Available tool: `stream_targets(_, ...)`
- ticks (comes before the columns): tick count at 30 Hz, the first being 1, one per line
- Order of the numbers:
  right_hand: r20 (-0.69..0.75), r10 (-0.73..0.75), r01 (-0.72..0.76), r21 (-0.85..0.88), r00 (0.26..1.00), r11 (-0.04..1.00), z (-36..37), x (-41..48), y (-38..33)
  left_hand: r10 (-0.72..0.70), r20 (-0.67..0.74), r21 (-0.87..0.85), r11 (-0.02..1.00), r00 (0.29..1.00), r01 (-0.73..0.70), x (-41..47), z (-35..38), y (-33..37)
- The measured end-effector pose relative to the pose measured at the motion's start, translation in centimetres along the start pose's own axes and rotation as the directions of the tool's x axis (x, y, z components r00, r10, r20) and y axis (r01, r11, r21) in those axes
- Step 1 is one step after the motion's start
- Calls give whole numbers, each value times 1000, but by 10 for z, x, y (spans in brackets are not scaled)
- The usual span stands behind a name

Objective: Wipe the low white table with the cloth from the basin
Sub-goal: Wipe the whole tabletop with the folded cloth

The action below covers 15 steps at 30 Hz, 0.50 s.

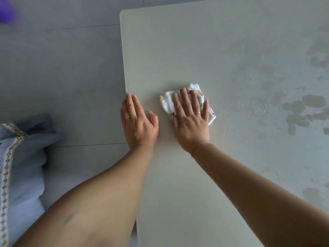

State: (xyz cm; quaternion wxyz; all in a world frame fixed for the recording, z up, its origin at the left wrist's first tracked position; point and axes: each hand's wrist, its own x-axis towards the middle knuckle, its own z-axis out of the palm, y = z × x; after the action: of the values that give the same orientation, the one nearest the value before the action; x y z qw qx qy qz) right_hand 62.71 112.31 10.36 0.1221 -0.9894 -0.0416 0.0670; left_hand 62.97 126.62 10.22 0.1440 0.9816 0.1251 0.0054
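Observation:
The low white table [204,50] fills the right of the view, its left edge running down the middle. A small white cloth [168,102] with yellow and dark marks lies bunched on the tabletop near that edge. My right hand [191,122] presses flat on top of the cloth with fingers spread, covering most of it. My left hand [138,122] rests flat on the table beside it, at the left edge, holding nothing. Both hands wear a ring.
Wet streaks and patches [302,111] cover the right part of the tabletop. Grey floor tiles [62,68] lie to the left. A light blue garment with patterned trim [21,157] is at lower left. A blurred purple object [6,9] sits at the top left corner.

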Motion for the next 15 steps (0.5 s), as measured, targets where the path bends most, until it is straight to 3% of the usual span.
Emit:
stream_targets(2, 60, -195, 197, -21, 979, 980, -4, -16, 15, -3, -1, 0, 1000, 1000, 3, -1, 1, -1)
stream_targets(3, 62, -215, 218, -38, 975, 975, -8, -15, 32, 0, 2, 4, 1000, 1000, 0, -1, 1, -1)
stream_targets(4, 48, -176, 178, -60, 983, 982, -12, -14, 49, 5, 8, 7, 1000, 1000, -5, -1, 2, -2)
stream_targets(6, -4, 42, -43, -32, 999, 999, -17, -9, 76, 7, 18, 17, 1000, 1000, -8, 0, 4, -3)
stream_targets(8, -38, 260, -259, 29, 965, 966, -14, -11, 74, 3, 18, 36, 999, 1000, -4, -2, 5, -4)
stream_targets(10, -43, 336, -333, 64, 941, 941, -7, -20, 46, 2, 28, 44, 999, 1000, -4, -1, 5, -3)
stream_targets(15, 68, 39, -43, 49, 997, 998, 6, -94, -11, 105, 55, 25, 994, 993, -106, -10, -4, -7)
